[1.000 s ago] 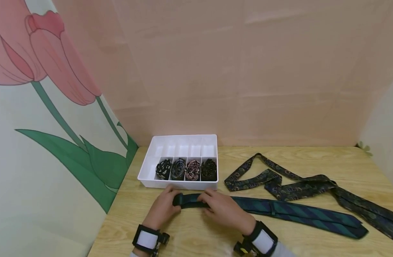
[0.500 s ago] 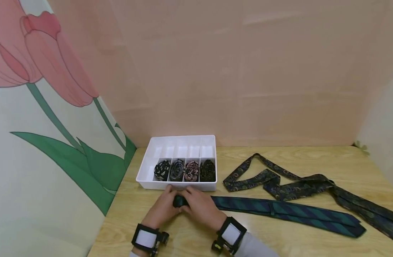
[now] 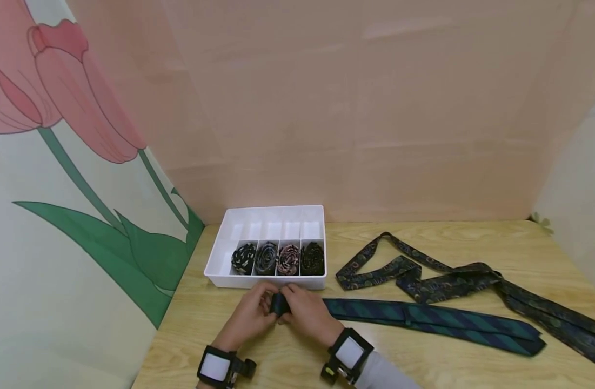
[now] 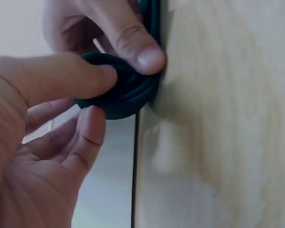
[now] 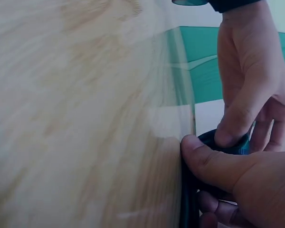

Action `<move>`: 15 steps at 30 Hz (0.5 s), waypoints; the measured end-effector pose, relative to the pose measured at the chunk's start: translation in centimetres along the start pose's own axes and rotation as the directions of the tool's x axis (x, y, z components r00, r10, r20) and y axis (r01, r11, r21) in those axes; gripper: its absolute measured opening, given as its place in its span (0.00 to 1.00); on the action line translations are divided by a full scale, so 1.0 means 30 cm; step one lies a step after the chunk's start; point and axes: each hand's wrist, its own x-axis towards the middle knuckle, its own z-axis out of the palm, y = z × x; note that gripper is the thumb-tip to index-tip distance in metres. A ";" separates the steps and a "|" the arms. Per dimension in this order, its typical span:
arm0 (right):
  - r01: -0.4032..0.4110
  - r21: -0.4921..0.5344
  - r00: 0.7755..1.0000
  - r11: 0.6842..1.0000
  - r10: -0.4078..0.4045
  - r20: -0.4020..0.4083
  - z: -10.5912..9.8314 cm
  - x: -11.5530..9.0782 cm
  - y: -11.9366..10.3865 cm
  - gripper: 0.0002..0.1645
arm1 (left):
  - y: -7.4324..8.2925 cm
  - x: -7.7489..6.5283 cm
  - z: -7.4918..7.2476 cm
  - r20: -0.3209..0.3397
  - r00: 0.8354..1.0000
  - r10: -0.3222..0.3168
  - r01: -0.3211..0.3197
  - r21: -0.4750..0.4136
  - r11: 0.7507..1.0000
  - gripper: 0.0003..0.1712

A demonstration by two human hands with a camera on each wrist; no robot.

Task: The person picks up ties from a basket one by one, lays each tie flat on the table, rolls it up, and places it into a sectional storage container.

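Note:
A green and navy striped necktie (image 3: pixel 438 319) lies along the table, its narrow end wound into a small roll (image 3: pixel 279 304) between my hands. My left hand (image 3: pixel 251 316) pinches the roll from the left. In the left wrist view, its thumb presses into the coiled layers (image 4: pixel 128 97) and a fingertip supports the outside. On the other side, my right hand (image 3: pixel 308 314) grips the roll where it meets the flat length. The right wrist view shows the right thumb (image 5: pixel 199 152) along the roll's edge, close to the left thumb. My palms hide part of the roll.
Just behind my hands stands a white divided box (image 3: pixel 265 282), with several rolled neckties (image 3: pixel 288 259) in its front compartments. A dark patterned necktie (image 3: pixel 453 283) lies loosely folded to the right. A wall (image 3: pixel 355 135) rises behind the table (image 3: pixel 365 356).
My right hand has moved left along the necktie to meet my left hand. The loose end between them is now coiled up, and the wide end has shifted slightly left.

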 end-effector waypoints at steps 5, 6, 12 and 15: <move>-0.020 0.078 0.997 0.997 0.014 0.069 -0.027 -0.012 0.020 0.34 | 0.011 0.009 0.022 -0.008 0.999 0.048 -0.047 0.115 0.992 0.26; -0.034 0.104 0.996 0.994 0.025 0.088 -0.036 -0.015 0.025 0.34 | 0.016 0.011 0.024 0.002 0.999 0.049 -0.048 0.137 0.989 0.25; -0.074 0.075 0.996 0.994 0.070 0.060 -0.079 -0.039 0.047 0.31 | 0.033 0.027 0.040 0.043 0.998 0.042 -0.051 0.220 0.974 0.26; -0.074 0.028 0.996 0.997 0.072 0.047 -0.078 -0.053 0.054 0.30 | 0.025 0.026 0.052 0.063 0.998 0.021 -0.035 0.231 0.972 0.28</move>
